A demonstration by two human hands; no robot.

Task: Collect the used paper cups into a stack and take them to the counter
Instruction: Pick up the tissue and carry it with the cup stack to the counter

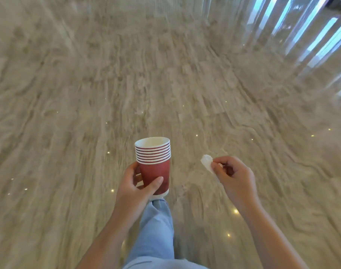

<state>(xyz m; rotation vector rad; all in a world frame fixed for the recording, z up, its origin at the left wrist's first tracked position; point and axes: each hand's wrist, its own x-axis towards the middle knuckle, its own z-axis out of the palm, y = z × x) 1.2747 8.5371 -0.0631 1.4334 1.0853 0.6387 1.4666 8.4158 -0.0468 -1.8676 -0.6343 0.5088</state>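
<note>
So, starting at the left, a glossy marble-look floor point(68, 113) is seen. It is streaked beige and grey, smeared with blur, and dotted with small reflected light spots.

In the lower middle, the left hand point(135, 188) is wrapped round the stack of paper cups point(154, 162). The thumb is laid across the near side of the red wall and the fingers are curled round the far side. The stack is held roughly upright (maybe leaning a touch to the right), up in the air above the floor and just in front of the body. Several white rims are nested tightly at the top, and the white inside of the top cup is shown.

Just below the stack's base, a light blue trouser leg point(156, 230) is seen.

Further right, a small crumpled white tissue point(206, 162) is pinched at the fingertips of the right hand point(234, 177), with the other fingers curled in toward the palm. The tissue sits between the stack and the right hand and is touched only by that hand. The two hands are apart.

At the far top right, bright blue-white window strips point(309, 35) are seen.
</note>
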